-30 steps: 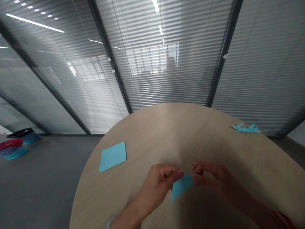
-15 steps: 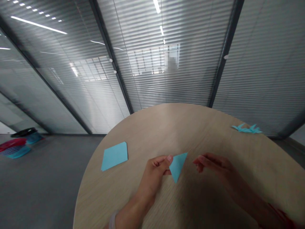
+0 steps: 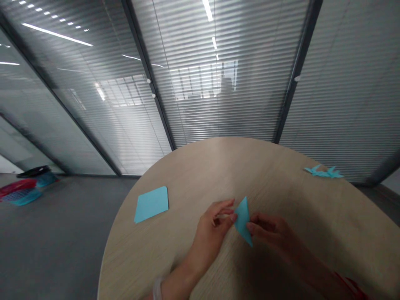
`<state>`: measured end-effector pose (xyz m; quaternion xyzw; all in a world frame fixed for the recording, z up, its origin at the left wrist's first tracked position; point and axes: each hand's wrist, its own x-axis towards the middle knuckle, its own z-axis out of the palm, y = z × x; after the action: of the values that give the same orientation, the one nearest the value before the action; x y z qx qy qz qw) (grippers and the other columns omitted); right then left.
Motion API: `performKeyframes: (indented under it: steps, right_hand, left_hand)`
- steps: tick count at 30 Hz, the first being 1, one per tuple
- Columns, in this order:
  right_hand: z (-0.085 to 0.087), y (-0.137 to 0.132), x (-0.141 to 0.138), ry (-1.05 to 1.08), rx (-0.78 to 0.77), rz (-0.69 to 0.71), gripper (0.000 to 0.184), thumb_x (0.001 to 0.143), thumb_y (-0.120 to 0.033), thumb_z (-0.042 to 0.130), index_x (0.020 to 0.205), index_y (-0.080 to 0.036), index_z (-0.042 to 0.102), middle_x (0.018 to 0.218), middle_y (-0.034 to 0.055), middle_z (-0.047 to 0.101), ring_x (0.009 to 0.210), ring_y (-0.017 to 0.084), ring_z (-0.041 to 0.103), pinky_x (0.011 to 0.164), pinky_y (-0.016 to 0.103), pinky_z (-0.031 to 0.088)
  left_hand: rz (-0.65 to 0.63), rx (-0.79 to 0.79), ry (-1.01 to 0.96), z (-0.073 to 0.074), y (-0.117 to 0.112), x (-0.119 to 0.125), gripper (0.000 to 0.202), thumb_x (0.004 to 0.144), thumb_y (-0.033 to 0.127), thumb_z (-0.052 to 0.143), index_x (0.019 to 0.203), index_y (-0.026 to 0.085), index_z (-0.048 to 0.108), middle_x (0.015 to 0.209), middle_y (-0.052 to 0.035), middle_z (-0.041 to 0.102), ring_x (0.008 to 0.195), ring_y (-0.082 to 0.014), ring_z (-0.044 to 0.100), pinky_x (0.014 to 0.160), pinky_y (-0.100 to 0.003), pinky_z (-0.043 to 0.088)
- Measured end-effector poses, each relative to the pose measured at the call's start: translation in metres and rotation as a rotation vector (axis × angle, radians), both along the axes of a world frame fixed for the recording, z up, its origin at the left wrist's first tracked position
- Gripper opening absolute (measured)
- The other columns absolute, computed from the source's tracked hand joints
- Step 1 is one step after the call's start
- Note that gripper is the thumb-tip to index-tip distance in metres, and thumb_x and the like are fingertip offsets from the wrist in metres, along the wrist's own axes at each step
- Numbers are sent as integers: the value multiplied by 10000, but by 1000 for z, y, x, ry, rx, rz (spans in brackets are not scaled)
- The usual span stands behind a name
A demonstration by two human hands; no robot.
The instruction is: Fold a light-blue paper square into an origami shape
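Note:
A blue piece of paper (image 3: 242, 220), folded into a small triangle, is held up above the table between my two hands. My left hand (image 3: 214, 227) has its thumb and fingers at the paper's left edge, with the index finger lifted a little away. On the other side, my right hand (image 3: 271, 231) pinches the right edge, its thumb on the near face. The right fingers behind the paper are partly hidden.
A stack of blue paper sheets (image 3: 152, 204) lies on the round wooden table (image 3: 212, 166) at the left. Folded blue paper shapes (image 3: 324, 171) sit by its right edge. Red and blue baskets (image 3: 20, 192) stand on the floor at far left, before glass partitions with blinds (image 3: 250, 108).
My right hand has moved left and taken the paper's right edge. The folded triangle has shifted right and turned, its long side now leaning differently. My left hand moved right with it.

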<state>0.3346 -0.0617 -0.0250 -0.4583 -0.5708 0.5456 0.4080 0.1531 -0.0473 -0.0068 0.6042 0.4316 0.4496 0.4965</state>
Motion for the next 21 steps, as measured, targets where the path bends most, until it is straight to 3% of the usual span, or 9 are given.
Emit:
performKeyframes:
  steps: [3, 6, 9, 16, 21]
  right_hand:
    - [1, 3, 2, 9, -5, -15, 323, 751, -471, 653, 678, -159, 687, 626, 6, 632, 606, 158, 582, 575, 253, 444]
    - [6, 3, 3, 29, -3, -19, 347, 730, -498, 667, 669, -157, 681, 659, 26, 653, 656, 183, 607, 615, 279, 466]
    - [11, 3, 3, 54, -1, -16, 373, 716, -525, 677, 655, -158, 677, 660, 27, 660, 661, 190, 615, 640, 299, 478]
    - [10, 3, 3, 104, -6, 9, 371, 714, -513, 697, 632, -153, 654, 604, 3, 622, 610, 161, 586, 631, 294, 462]
    - [10, -1, 1, 101, 17, 59, 324, 781, -477, 655, 746, -156, 660, 720, 24, 644, 691, 168, 589, 671, 288, 453]
  left_hand:
    - [-72, 250, 151, -2, -2, -2, 288, 846, 191, 610, 1128, 216, 662, 1154, -96, 640, 953, -181, 626, 784, -322, 543]
    - [-165, 379, 262, -2, -5, -4, 387, 823, 226, 669, 1204, 245, 609, 1230, -95, 609, 972, -185, 619, 821, -361, 553]
    - [-172, 415, 341, -4, -5, -6, 493, 770, 252, 732, 1237, 234, 572, 1216, -99, 622, 944, -187, 628, 813, -367, 564]
    - [-149, 378, 293, -3, -5, -7, 449, 755, 273, 746, 1174, 214, 596, 1090, -69, 672, 811, -156, 656, 762, -321, 580]
    - [-112, 415, 277, -1, -5, -6, 454, 731, 207, 765, 1157, 222, 609, 1133, -70, 607, 798, -146, 635, 720, -298, 576]
